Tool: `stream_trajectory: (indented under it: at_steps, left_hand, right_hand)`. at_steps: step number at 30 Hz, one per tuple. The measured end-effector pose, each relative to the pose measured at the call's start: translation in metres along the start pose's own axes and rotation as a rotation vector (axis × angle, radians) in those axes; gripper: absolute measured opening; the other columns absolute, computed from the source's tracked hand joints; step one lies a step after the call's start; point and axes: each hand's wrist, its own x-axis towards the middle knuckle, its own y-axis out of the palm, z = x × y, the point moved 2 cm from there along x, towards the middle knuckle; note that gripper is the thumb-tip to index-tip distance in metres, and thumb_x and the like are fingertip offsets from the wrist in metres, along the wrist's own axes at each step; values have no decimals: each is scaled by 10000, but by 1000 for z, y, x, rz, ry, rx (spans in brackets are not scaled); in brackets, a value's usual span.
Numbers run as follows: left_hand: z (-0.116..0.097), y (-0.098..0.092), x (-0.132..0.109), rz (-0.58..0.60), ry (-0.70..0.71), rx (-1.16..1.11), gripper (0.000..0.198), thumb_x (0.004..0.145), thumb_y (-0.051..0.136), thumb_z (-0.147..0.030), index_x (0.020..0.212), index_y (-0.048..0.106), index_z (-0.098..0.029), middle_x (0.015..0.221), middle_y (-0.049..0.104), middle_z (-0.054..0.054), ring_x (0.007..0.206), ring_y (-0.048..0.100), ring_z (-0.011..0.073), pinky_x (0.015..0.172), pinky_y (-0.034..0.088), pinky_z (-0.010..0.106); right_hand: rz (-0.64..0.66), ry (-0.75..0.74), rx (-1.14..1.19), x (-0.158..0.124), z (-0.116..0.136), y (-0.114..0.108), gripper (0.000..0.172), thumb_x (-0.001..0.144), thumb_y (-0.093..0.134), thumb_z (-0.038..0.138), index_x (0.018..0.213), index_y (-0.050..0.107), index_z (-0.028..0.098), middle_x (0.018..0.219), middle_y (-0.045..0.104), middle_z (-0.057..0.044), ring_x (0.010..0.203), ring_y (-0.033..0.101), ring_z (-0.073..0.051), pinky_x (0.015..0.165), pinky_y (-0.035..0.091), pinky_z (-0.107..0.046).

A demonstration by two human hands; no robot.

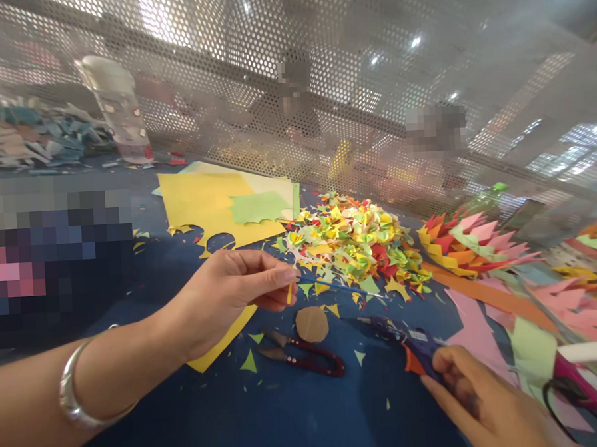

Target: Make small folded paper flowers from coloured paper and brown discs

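Note:
My left hand (pixel 236 280), with a silver bangle at the wrist, is closed in a pinch on a thin blue stick (pixel 339 286). The stick points right and has a pale tip; a small bit of yellow shows at my fingertips. My right hand (pixel 480 391) has its fingers around the handle of a dark blue glue gun (pixel 401 331) with an orange trigger, its nozzle pointing left. Between the hands lie a small round cardboard disc (pixel 312 324) and thread snips (pixel 305 356) with dark red handles. Small green paper scraps (pixel 248 361) are scattered near the snips.
A heap of small cut paper pieces (pixel 359 240) sits ahead, beside yellow paper sheets (pixel 197 195) with cut-out curves. Pointed paper layers (pixel 469 241) and pink paper (pixel 477 327) lie right. A clear bottle (pixel 123 119) stands back left, before a perforated metal screen (pixel 210 74).

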Motion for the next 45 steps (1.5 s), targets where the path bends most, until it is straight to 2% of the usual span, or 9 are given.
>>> stream_trajectory:
  at_steps: [7,14,15,19,22,24,27,34,45]
  left_hand:
    - [-2,0,-1,12,-3,-26,274,748,806,-389,682,706,-143,686,717,29,626,633,108,643,519,219]
    - [1,-2,4,8,5,-37,269,760,797,-387,686,708,-144,695,719,30,633,640,109,654,524,221]
    - [2,-2,4,10,5,-42,271,760,797,-388,683,705,-145,695,718,28,635,640,109,658,525,222]
    - [3,-3,5,9,-1,-36,277,753,803,-400,695,707,-146,689,716,24,638,641,109,659,526,221]
    - [3,-2,4,9,-12,-13,274,730,820,-396,713,717,-142,675,717,26,624,632,108,641,521,217]
    - [2,0,4,25,-11,-10,253,715,832,-366,717,720,-140,683,724,28,618,625,103,634,518,211]
    - [1,2,3,60,-5,-8,214,712,832,-320,717,720,-138,688,728,29,607,614,98,624,512,203]
    - [4,4,4,109,-16,9,189,735,805,-307,732,716,-140,677,710,19,608,591,95,622,498,200]
    - [10,7,7,136,-56,-1,265,731,809,-378,762,716,-132,700,703,30,625,589,100,628,479,213]
  right_hand:
    - [-57,7,-24,27,-1,2,151,900,546,419,883,525,270,580,594,54,459,606,-164,456,454,-246]
    - [-15,-78,-140,76,-4,-11,143,844,616,390,832,564,257,710,710,-12,615,708,-221,459,447,-262]
    - [-64,-90,-170,78,0,-16,162,842,620,411,821,581,255,758,726,-35,661,719,-243,460,454,-274]
    - [-175,-201,-5,77,45,-36,227,909,584,466,965,625,250,849,726,-45,649,696,-197,542,527,-276]
    - [-279,-400,91,81,91,-46,150,946,569,372,990,642,248,946,715,-50,793,686,-198,733,539,-312]
    - [-235,-499,121,88,114,-45,131,955,569,342,976,642,236,954,704,-53,900,670,-215,808,518,-339]
    - [-89,-538,207,98,129,-35,117,973,556,306,987,639,224,927,690,-33,880,654,-188,782,509,-317]
    - [41,-505,398,99,127,-19,179,992,503,236,878,639,216,784,669,0,704,624,-134,685,507,-245]
    - [26,-490,458,99,121,-11,152,963,557,212,856,665,218,759,649,17,677,608,-118,656,479,-232]
